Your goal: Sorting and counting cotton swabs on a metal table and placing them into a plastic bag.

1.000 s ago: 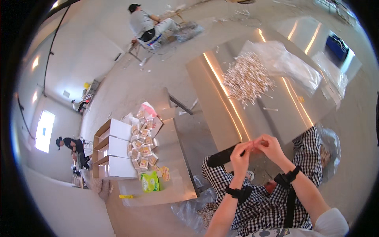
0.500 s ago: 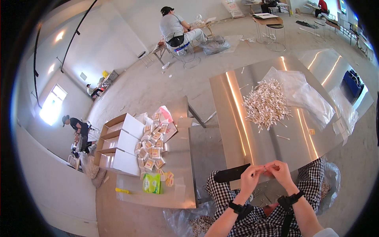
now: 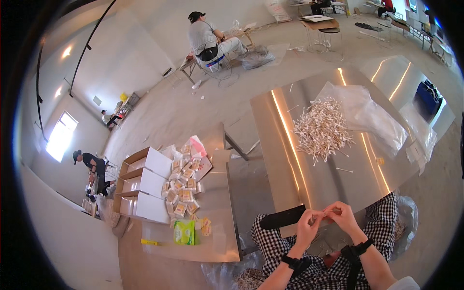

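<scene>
Small packet (image 3: 323, 216) pinched btwn both hands' fingers (image 3: 314, 217) (tips nearly closed).

Big bare room w/ pale walls (image 3: 140, 53) & grey concrete floor (image 3: 193, 111). Far up-left of my hands a bright window (image 3: 60, 137). Steel table (image 3: 309, 174) right in front of them, lower steel side table (image 3: 220, 227) to their left. Far ahead, a seated person (image 3: 208, 38) at a small table, stools (image 3: 324, 36) nearby.

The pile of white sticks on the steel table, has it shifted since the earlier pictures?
No. The pile of white sticks still lies against the clear plastic bag on the steel table; only the camera view shifted.
</scene>
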A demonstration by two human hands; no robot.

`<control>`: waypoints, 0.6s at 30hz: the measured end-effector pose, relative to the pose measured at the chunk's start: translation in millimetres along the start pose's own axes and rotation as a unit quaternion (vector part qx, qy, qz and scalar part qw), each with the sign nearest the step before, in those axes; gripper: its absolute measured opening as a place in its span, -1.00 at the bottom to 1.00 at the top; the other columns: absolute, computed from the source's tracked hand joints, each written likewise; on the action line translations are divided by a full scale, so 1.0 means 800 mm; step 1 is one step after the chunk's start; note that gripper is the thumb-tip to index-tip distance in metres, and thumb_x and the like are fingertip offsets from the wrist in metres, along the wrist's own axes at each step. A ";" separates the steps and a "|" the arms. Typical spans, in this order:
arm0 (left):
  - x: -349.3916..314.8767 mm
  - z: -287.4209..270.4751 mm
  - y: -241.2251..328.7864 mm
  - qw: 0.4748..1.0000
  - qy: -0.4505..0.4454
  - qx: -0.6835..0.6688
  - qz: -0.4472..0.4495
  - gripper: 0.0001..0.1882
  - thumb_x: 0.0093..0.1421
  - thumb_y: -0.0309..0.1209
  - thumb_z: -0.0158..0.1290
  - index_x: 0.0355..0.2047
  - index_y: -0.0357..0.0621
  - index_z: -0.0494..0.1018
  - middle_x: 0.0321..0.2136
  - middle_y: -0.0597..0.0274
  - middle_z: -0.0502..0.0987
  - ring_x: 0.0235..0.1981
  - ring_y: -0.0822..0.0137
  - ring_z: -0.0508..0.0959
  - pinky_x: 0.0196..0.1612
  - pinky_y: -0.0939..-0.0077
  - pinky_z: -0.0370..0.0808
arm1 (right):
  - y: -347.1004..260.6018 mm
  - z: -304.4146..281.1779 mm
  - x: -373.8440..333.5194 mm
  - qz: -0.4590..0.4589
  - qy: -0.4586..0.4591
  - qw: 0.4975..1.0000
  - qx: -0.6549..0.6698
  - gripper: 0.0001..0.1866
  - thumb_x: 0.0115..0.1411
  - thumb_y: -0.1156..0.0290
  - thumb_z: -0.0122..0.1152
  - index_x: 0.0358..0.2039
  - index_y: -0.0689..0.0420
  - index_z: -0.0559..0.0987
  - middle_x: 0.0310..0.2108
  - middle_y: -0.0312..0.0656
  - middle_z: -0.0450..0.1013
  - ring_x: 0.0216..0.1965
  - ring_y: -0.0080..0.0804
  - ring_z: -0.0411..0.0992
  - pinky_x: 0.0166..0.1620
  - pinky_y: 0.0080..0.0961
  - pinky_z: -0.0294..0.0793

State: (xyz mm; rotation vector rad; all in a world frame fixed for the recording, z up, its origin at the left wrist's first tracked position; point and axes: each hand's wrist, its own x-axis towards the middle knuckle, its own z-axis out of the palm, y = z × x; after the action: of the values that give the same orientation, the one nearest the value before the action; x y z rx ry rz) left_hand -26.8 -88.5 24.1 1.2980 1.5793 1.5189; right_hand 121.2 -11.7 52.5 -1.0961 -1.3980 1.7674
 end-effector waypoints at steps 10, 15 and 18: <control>0.003 0.004 -0.020 0.957 -0.032 -0.226 -0.177 -0.88 0.26 -0.48 0.15 -0.22 -0.26 0.53 -0.28 0.37 0.56 -0.23 0.56 0.51 -0.13 0.65 0.44 | 0.002 -0.003 -0.001 0.099 -0.003 0.987 0.128 -0.83 0.15 0.54 0.30 -0.33 0.17 0.45 -0.36 -0.16 0.54 -0.30 -0.37 0.60 -0.30 -0.49 0.64; 0.007 0.006 -0.024 0.913 -0.013 -0.336 -0.230 -0.77 0.27 -0.44 0.14 -0.11 -0.29 0.53 -0.18 0.28 0.58 -0.12 0.50 0.51 0.06 0.60 0.38 | -0.001 -0.005 -0.002 0.118 -0.018 0.974 0.195 -0.83 0.19 0.51 0.26 -0.28 0.17 0.43 -0.27 -0.12 0.54 -0.26 -0.27 0.61 -0.23 -0.43 0.65; -0.002 0.003 -0.036 0.866 0.045 -0.433 -0.247 -0.78 0.28 -0.46 0.11 -0.10 -0.33 0.52 -0.16 0.24 0.58 -0.10 0.47 0.51 0.08 0.59 0.38 | 0.006 0.005 0.005 0.101 -0.019 0.977 0.185 -0.84 0.21 0.52 0.23 -0.24 0.20 0.44 -0.26 -0.13 0.54 -0.26 -0.28 0.60 -0.16 -0.43 0.65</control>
State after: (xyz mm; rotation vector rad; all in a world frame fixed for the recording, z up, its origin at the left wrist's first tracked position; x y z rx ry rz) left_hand -30.9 -85.2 -4.7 0.2864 0.9365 1.6366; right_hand 116.1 -11.4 47.2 -1.0302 -0.9475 2.0977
